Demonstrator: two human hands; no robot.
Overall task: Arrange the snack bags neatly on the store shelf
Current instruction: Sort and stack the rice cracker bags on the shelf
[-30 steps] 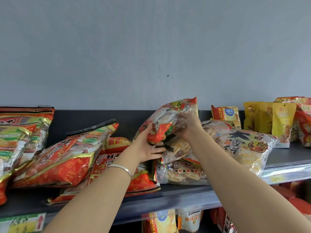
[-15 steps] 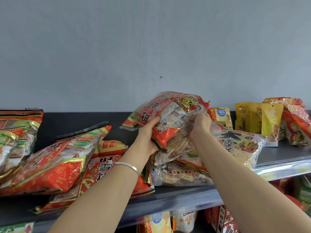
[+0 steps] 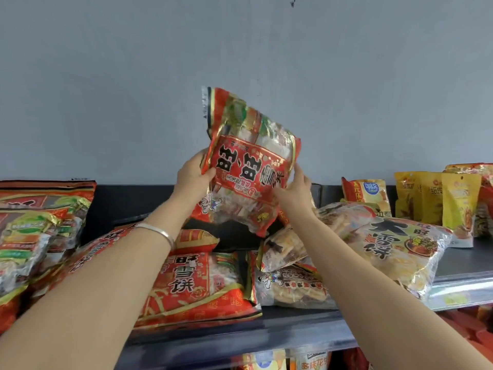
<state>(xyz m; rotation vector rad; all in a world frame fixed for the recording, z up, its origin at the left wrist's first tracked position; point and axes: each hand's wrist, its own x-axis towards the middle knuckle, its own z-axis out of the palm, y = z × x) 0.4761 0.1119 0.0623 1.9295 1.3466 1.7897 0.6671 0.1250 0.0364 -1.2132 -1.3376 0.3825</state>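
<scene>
A dark grey shelf (image 3: 458,265) is seen in a shop, and a plain grey wall (image 3: 240,49) is behind it. The shelf is covered with snack bags that are not lined up. On the left, a heap of red and green bags (image 3: 34,225) is leaned back. In the middle, a flat red bag (image 3: 197,284) is laid near the front edge. Just to its right, a small clear bag (image 3: 290,289) of crackers is laid down, and a big clear bag (image 3: 394,252) is leaned over it. Far to the right, yellow bags (image 3: 437,201) are stood up.

One red bag (image 3: 250,166) is held up in the air over the middle of the shelf, in front of the wall. It is kept almost upright. Its left edge is gripped by the left hand (image 3: 193,177), with the fingers curled round it. Its right edge is gripped by the right hand (image 3: 296,190), with the fingers tucked behind it. A silver bracelet (image 3: 157,232) is worn on the left wrist.

Compared with half a second before, the red bag is lifted much higher and is turned from lying sideways to standing up. It is no longer kept low over the pile. The bags on the shelf are not moved.
</scene>
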